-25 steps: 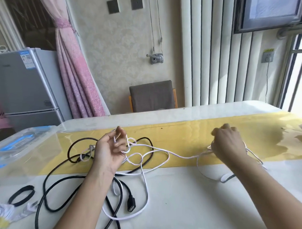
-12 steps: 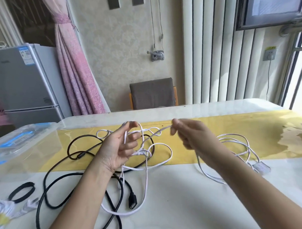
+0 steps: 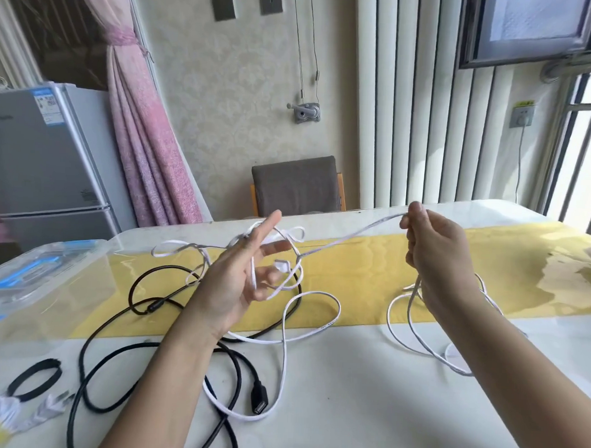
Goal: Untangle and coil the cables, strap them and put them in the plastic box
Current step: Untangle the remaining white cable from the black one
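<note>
We're early: left hand (image 3: 233,285), fingers spread, carries white cable (image 3: 350,237) loops; right hand (image 3: 435,259) pinches a strand taut. Nothing coiled or strapped; black cable (image 3: 105,348) and box (image 3: 34,275) wait.

Room inventory:
- Wall, cream damask-patterned wallpaper (image 3: 224,104), with two grey square plates (image 3: 270,1) near the top.
- Pink pleated curtain (image 3: 142,144), tied back, left.
- Silver-grey refrigerator (image 3: 38,154), far left.
- Grey upholstered chair back (image 3: 295,187), behind the table.
- White vertical-ribbed wall panel (image 3: 408,110).
- Dark-framed window (image 3: 528,27), upper right.
- Metal-barred window (image 3: 585,150), bright daylight.
- Glossy white table (image 3: 348,410), with a yellow runner (image 3: 369,276) across it.
</note>
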{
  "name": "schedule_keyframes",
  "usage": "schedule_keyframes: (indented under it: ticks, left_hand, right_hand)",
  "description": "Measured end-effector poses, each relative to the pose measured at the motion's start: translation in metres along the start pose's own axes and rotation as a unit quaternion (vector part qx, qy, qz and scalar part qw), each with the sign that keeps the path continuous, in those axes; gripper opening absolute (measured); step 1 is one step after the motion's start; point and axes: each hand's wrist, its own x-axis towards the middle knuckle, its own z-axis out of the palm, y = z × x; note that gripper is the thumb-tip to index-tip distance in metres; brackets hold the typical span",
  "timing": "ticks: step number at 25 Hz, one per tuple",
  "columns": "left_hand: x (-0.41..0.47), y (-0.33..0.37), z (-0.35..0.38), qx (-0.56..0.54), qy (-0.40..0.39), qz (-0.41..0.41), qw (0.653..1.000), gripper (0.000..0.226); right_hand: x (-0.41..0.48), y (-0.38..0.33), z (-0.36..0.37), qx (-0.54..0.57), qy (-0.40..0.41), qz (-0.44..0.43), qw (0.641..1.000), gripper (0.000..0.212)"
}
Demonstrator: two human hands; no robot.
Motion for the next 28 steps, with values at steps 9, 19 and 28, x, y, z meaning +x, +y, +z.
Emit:
schedule_keyframes:
  ticks: [9,19,28]
  left_hand:
    - [-0.005,-0.024,0.018,0.102,-0.115,-0.015,0.988,0.043]
    - [0.006,-0.038,0.013,0.320,-0.040,0.102,0.941,0.075]
    - [0.007,-0.009,-0.021,0.058,-0.011,0.095,0.994,0.072]
  right_hand:
    - [-0.037,0.011,0.023,-0.335,-0.298,-0.043,0.893,0.013]
    - [-0.041,-0.015,0.025,-0.010,-0.365,0.019,0.931,0.039]
    - [0.001,-0.006,-0.006,0.058,-0.062,0.023,0.996,0.039]
